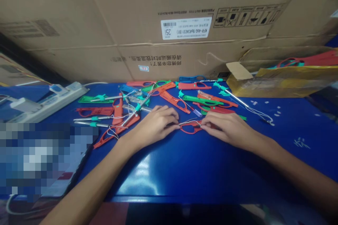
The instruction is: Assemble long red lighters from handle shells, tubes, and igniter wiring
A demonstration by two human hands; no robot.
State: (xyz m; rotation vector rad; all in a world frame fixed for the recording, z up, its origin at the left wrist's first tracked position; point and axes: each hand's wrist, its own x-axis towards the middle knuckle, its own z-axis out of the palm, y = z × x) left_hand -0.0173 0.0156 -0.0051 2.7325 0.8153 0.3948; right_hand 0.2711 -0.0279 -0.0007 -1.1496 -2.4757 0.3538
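Observation:
A red plastic casing half point(190, 127) with a finger loop lies between my hands, with thin white wires along its top. My left hand point(161, 123) pinches the metal rod and wire end at its left side. The fingers of my right hand point(224, 126) are closed on the casing's right part, which they mostly cover. Just behind my hands are an orange casing piece point(174, 101), a green casing piece point(202, 100) and a small screwdriver with a purple handle point(196, 112).
Red, green and blue casings and metal rods with green tips point(101, 97) are scattered behind and left. A power strip point(52, 102) is at the left. Cardboard point(118, 24) stands behind; an open box point(280, 82) with red parts sits right. A pixelated area covers the lower left.

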